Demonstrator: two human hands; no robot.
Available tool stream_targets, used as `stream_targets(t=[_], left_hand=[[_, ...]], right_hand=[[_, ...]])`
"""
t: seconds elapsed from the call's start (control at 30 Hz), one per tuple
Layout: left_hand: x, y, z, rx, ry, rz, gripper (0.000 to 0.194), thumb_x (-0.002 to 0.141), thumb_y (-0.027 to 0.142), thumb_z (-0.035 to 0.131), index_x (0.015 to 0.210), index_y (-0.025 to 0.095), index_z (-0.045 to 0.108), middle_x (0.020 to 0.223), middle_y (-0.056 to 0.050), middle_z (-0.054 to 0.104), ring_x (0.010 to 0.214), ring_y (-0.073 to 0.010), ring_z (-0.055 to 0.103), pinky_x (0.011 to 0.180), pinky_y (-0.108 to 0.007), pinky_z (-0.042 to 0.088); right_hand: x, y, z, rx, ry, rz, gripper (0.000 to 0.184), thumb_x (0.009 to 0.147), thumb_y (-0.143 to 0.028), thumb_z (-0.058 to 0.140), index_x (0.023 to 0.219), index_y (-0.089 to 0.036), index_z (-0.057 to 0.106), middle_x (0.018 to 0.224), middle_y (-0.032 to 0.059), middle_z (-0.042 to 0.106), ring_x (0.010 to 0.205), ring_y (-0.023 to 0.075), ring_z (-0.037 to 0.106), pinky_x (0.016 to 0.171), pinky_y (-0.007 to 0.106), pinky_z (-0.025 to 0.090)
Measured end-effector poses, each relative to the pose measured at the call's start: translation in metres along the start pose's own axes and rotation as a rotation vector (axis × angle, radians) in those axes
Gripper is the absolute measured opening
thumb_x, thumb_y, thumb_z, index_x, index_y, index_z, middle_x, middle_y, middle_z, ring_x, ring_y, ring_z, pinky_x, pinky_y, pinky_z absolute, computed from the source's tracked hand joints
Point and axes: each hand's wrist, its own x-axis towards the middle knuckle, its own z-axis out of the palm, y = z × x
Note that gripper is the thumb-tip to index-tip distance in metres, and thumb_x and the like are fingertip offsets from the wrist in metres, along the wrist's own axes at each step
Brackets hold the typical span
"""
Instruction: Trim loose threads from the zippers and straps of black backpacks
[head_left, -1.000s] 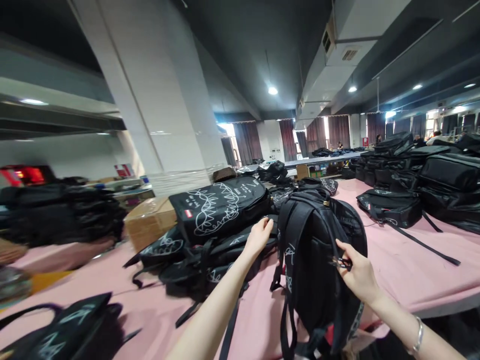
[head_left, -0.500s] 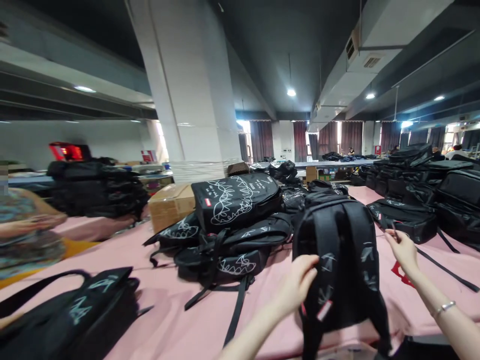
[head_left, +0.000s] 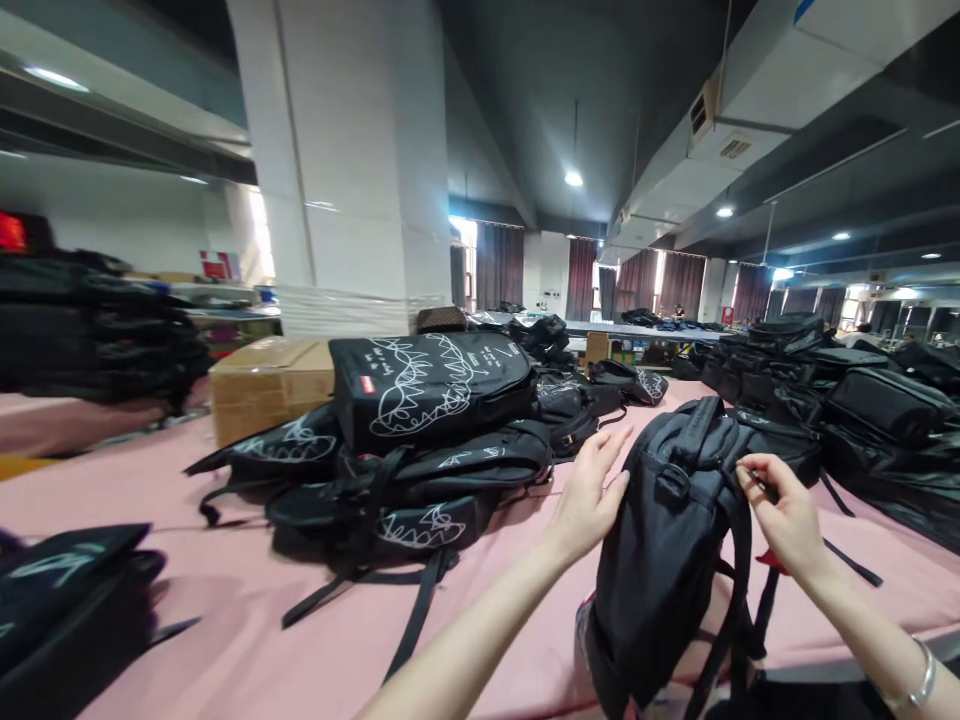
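Observation:
A black backpack [head_left: 660, 560] stands upright on the pink-covered table in front of me, turned with its side towards me and its straps hanging to the right. My left hand [head_left: 592, 500] lies against its left side near the top, fingers stretched out, thumb touching the fabric. On the other side my right hand [head_left: 784, 515] is closed in a pinch beside the top of the bag. A small dark thing shows between its fingers, too hidden to name. Just below that hand, a red piece [head_left: 772, 562] shows partly behind the straps.
Black backpacks with white scribble prints [head_left: 435, 385] are piled left of centre, beside a cardboard box [head_left: 262, 385]. More black bags [head_left: 892, 410] are heaped on the right. Another bag [head_left: 75, 610] lies at the near left. A white pillar [head_left: 345, 150] rises behind the box.
The backpack has turned from its strap side to its side edge. My left hand has moved up along it, fingers now straighter. My view has swung right, and the person at the left is gone.

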Motion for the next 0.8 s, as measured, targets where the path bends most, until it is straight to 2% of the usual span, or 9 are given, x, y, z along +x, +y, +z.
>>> stream_targets(t=[0.1,0.2,0.3,0.37,0.43,0.57,0.7,0.8], left_hand=[[0.005,0.005,0.005,-0.07,-0.064,-0.009,0.059,0.072,0.001,0.038,0.121,0.031,0.052,0.129,-0.006,0.042,0.123,-0.0194,0.039,0.104,-0.04,0.033],[-0.001,0.013,0.007,-0.157,-0.068,-0.046,0.061,0.067,-0.002,0.037,0.115,0.03,0.059,0.133,-0.004,0.04,0.125,-0.0205,0.036,0.106,-0.041,0.028],[-0.006,0.019,0.004,-0.325,0.019,-0.146,0.041,0.066,0.003,0.041,0.087,0.023,0.071,0.127,-0.006,0.046,0.123,-0.023,0.039,0.106,-0.041,0.027],[-0.006,0.022,0.001,-0.451,0.082,-0.243,0.027,0.067,0.008,0.044,0.067,0.018,0.069,0.121,-0.007,0.05,0.119,-0.0246,0.043,0.104,-0.041,0.029],[-0.005,0.023,-0.002,-0.556,0.112,-0.315,0.02,0.067,0.012,0.046,0.06,0.016,0.064,0.118,-0.008,0.053,0.114,-0.0255,0.047,0.1,-0.041,0.032],[-0.001,0.023,-0.004,-0.63,0.114,-0.365,0.009,0.073,0.022,0.055,0.077,0.017,0.061,0.109,-0.006,0.06,0.1,-0.0212,0.055,0.087,-0.034,0.041],[0.003,0.021,-0.005,-0.593,0.048,-0.381,0.025,0.073,0.032,0.062,0.093,0.017,0.06,0.094,-0.004,0.063,0.077,-0.0142,0.057,0.073,-0.026,0.044],[0.005,0.02,-0.003,-0.599,0.03,-0.388,0.031,0.07,0.029,0.067,0.097,0.017,0.059,0.096,-0.004,0.062,0.081,-0.0142,0.057,0.076,-0.026,0.045]], right_hand=[[-0.008,-0.012,0.004,-0.013,-0.021,-0.072,0.021,0.081,-0.035,0.052,0.097,-0.02,0.053,0.07,-0.0012,0.052,0.061,0.0151,0.05,0.058,0.025,0.041],[-0.011,-0.019,0.007,-0.024,-0.048,-0.113,0.023,0.082,-0.031,0.049,0.103,-0.021,0.052,0.071,-0.0014,0.051,0.06,0.0144,0.049,0.056,0.024,0.041],[-0.012,-0.024,0.007,-0.032,-0.067,-0.123,0.022,0.082,-0.028,0.048,0.103,-0.021,0.052,0.074,-0.0007,0.053,0.063,0.0146,0.051,0.058,0.024,0.042],[-0.012,-0.026,0.007,-0.033,-0.092,-0.135,0.023,0.082,-0.026,0.048,0.104,-0.021,0.052,0.075,-0.0001,0.055,0.066,0.015,0.053,0.06,0.024,0.043],[-0.014,-0.029,0.006,-0.04,-0.106,-0.15,0.024,0.081,-0.024,0.048,0.105,-0.021,0.052,0.076,0.0001,0.056,0.066,0.0152,0.053,0.061,0.025,0.043],[-0.017,-0.031,0.003,-0.066,-0.094,-0.148,0.026,0.081,-0.021,0.045,0.107,-0.021,0.051,0.075,0.0,0.055,0.065,0.0157,0.054,0.062,0.026,0.043],[-0.018,-0.028,0.001,-0.075,-0.086,-0.176,0.026,0.081,-0.022,0.045,0.106,-0.021,0.051,0.072,-0.0004,0.055,0.062,0.0158,0.053,0.059,0.025,0.044],[-0.022,-0.027,0.001,-0.083,-0.064,-0.168,0.026,0.081,-0.023,0.045,0.106,-0.021,0.051,0.074,-0.0003,0.055,0.063,0.0157,0.054,0.06,0.025,0.044]])
